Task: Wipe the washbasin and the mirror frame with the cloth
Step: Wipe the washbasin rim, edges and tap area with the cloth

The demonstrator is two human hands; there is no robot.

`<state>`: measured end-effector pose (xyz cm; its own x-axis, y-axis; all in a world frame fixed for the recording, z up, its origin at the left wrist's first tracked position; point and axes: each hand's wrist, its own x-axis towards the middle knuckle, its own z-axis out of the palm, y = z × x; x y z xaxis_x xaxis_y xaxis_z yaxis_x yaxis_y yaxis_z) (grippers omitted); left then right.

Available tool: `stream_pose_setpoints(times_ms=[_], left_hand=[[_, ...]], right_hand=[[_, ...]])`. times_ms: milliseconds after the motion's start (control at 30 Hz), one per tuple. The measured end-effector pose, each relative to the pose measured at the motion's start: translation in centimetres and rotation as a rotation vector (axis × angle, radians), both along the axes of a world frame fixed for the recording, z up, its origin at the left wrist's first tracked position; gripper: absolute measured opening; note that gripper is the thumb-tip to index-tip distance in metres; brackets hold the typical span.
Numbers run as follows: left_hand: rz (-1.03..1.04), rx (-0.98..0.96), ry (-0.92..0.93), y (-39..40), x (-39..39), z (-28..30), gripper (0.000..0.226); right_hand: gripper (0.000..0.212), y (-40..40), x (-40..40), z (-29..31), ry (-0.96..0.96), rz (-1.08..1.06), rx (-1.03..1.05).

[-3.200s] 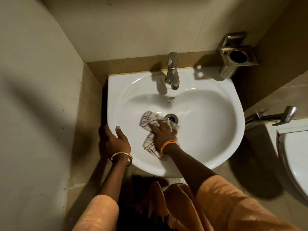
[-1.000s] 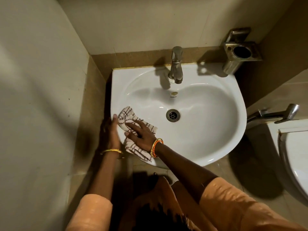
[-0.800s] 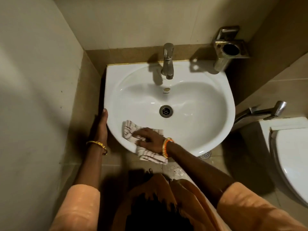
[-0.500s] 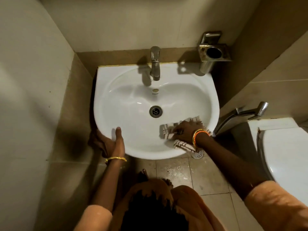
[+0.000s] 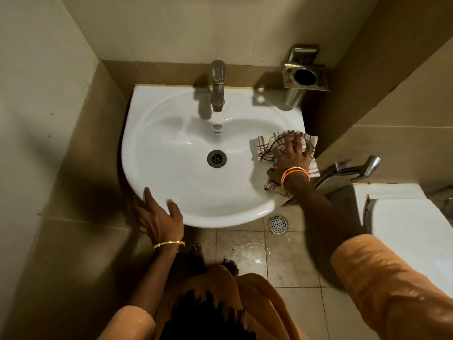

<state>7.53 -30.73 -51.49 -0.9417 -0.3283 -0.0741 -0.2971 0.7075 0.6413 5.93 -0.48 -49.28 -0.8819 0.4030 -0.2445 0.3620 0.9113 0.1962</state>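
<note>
The white washbasin (image 5: pixel 176 173) hangs on the back wall, its drain (image 5: pixel 216 158) in the middle and a metal tap (image 5: pixel 217 87) at the back. A white cloth with brown checks (image 5: pixel 266 148) lies over the basin's right rim. My right hand (image 5: pixel 291 155) presses flat on the cloth with fingers spread. My left hand (image 5: pixel 157 217) grips the basin's front left rim, thumb on top. No mirror frame is in view.
A metal holder (image 5: pixel 304 77) is fixed to the wall at the back right. A spray handle (image 5: pixel 355 168) sticks out right of the basin, beside a white toilet (image 5: pixel 411 222). A floor drain (image 5: pixel 277 224) sits in the wet tiles below.
My right hand has swept the cloth from the basin's left front, along the front rim, up to the right rim. My left hand stays on the front left rim.
</note>
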Motion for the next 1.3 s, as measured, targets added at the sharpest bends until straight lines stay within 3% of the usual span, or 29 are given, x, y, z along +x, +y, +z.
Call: stream_pose_setpoints(times_ms=[300, 433, 600, 733, 833, 900, 1033, 1133, 1200, 1300], left_hand=[[0.05, -0.028, -0.014, 0.9, 0.2, -0.5, 0.058], [0.048, -0.025, -0.006, 0.9, 0.3, -0.4, 0.058], [0.036, -0.055, -0.006, 0.8, 0.5, -0.3, 0.056], [0.043, -0.026, 0.01, 0.5, 0.8, 0.7, 0.054], [0.092, 0.099, -0.006, -0.8, 0.0, 1.5, 0.041], [0.144, 0.256, -0.054, -2.1, -0.8, 2.7, 0.035], [0.252, 0.515, -0.13, -3.8, -2.1, 6.4, 0.035], [0.152, 0.559, -0.076, -3.9, -3.5, 9.0, 0.031], [0.076, 0.622, -0.03, -3.2, -5.2, 11.6, 0.02], [-0.036, 0.629, 0.077, -1.5, -8.5, 16.2, 0.006]], right_hand=[[0.091, -7.8, 4.4, 1.3, 0.033, -0.369, -0.285], [0.087, -11.4, 6.1, 1.4, 0.139, -0.409, -0.38], [0.092, -16.7, 6.9, 1.1, 0.061, -0.358, -0.451], [0.073, -18.8, 6.9, 2.2, 0.039, -0.332, -0.528], [0.057, -20.1, 7.1, 3.2, 0.106, -0.207, -0.651], [0.053, -20.8, 6.9, 3.8, 0.161, -0.109, -0.846], [0.033, -19.3, 2.5, 7.1, 0.322, -0.457, -1.613], [0.035, -16.2, -2.1, 10.2, 0.337, -0.5, -2.15], [0.032, -14.3, -4.5, 13.6, 0.386, -0.471, -2.368], [0.031, -11.8, -7.4, 19.8, 0.487, -0.281, -2.495]])
